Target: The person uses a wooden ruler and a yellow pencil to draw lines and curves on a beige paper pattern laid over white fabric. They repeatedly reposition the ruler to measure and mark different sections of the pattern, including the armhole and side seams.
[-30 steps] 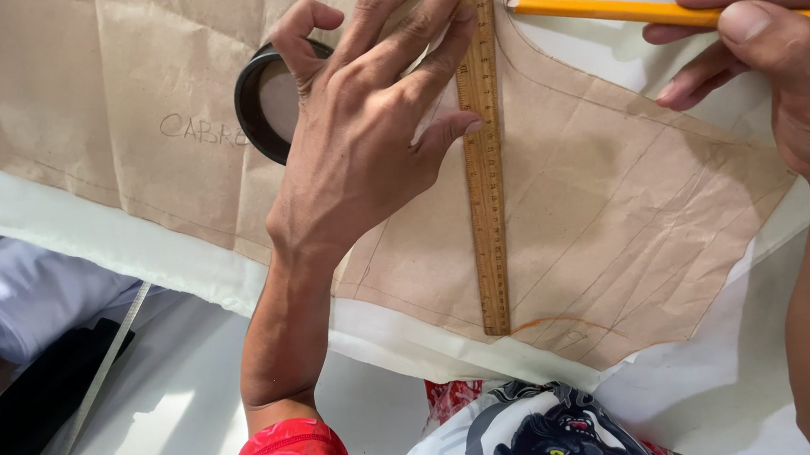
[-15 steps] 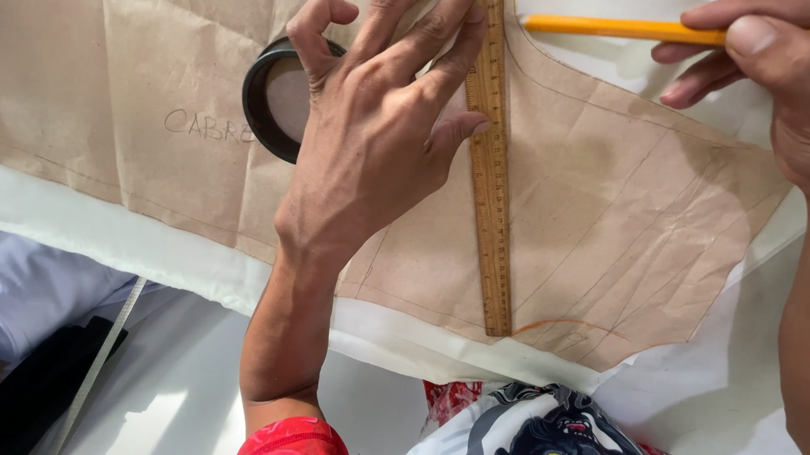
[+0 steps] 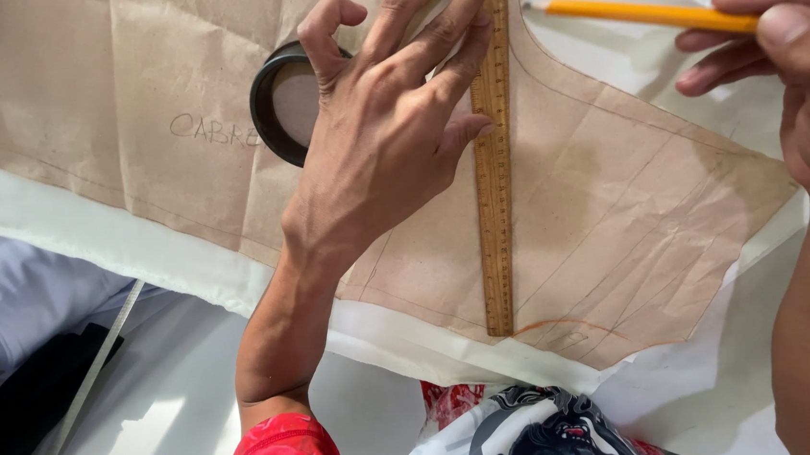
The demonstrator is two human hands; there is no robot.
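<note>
The left hand (image 3: 375,153) is pressing flat, open fingers on the long wooden ruler (image 3: 493,153), while the right hand (image 3: 797,62) is pinching a yellow pencil (image 3: 643,12) just beside its far end.

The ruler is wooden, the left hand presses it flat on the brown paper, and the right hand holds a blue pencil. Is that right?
Not quite: the pencil is yellow, not blue, as the head view shows. The rest holds: the left hand presses the wooden ruler flat on the brown paper, and the right hand holds the pencil.
</note>
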